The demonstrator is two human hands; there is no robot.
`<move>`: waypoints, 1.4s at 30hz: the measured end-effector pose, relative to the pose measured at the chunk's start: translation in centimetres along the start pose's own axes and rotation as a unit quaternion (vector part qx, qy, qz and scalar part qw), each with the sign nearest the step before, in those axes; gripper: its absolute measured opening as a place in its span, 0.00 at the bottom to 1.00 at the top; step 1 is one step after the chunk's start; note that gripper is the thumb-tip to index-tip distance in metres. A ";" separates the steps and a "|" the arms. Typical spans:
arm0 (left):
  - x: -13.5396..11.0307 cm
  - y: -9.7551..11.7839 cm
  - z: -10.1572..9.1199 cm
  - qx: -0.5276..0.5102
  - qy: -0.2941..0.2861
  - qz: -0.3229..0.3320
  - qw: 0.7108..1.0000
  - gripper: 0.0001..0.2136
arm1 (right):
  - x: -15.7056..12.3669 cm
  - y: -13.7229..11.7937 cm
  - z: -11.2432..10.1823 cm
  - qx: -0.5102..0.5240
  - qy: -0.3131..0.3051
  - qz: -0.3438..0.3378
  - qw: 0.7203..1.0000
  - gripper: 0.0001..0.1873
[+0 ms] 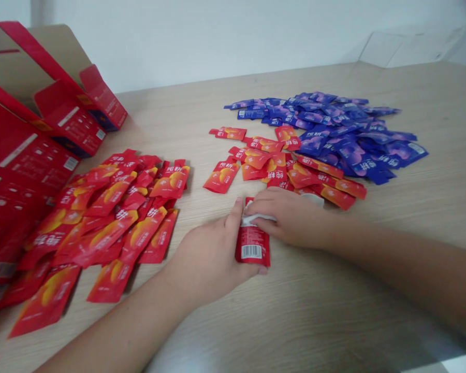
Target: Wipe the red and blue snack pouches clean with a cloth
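My left hand [212,254] is closed around a small stack of red sachets [252,246], barcode side facing me, just above the wooden table [314,305]. My right hand [291,215] rests over the top of the same stack, fingers curled on its white upper edge. Just behind my hands lies a loose spread of red sachets [291,166]. A larger pile of red sachets [108,217] lies to the left of my left hand.
A heap of blue sachets [334,129] lies at the back right of the table. Open red cardboard boxes [42,134] stand at the left edge. A white wall runs behind the table.
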State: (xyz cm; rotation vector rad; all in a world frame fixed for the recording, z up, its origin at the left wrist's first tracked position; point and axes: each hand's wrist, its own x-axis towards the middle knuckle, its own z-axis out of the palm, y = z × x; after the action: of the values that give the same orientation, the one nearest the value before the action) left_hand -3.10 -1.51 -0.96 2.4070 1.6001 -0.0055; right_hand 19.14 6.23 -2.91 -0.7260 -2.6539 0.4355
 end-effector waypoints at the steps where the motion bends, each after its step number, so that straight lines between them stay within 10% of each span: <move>1: 0.0 0.0 0.0 0.001 -0.002 -0.002 1.000 0.62 | -0.2 0.2 0.2 -0.016 0.011 0.004 1.000 0.12; 9: 0.0 0.1 0.1 -0.003 0.004 -0.007 1.000 0.59 | -1.5 -0.4 -0.3 0.045 0.131 0.074 0.988 0.14; 17: 0.0 0.0 0.0 -0.015 -0.003 0.002 1.000 0.60 | -1.2 -3.1 -1.7 0.163 -0.089 -0.044 0.982 0.08; 26: -0.4 0.4 -0.2 0.003 0.028 0.014 0.999 0.58 | -0.6 1.4 0.8 0.014 0.073 0.078 0.994 0.10; 33: -1.0 2.2 1.6 0.039 0.028 0.138 0.989 0.32 | -0.6 1.4 0.4 0.060 0.236 0.201 0.949 0.07; 42: -1.3 1.9 -0.7 0.111 0.024 0.020 0.993 0.27 | -0.8 1.4 -0.1 0.071 0.268 0.247 0.929 0.10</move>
State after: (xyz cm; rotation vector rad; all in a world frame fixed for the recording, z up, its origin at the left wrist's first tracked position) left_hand -2.01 -3.19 0.25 2.6250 1.6498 -0.1258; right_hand 20.50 6.99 -3.56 -1.2626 -1.8985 0.4659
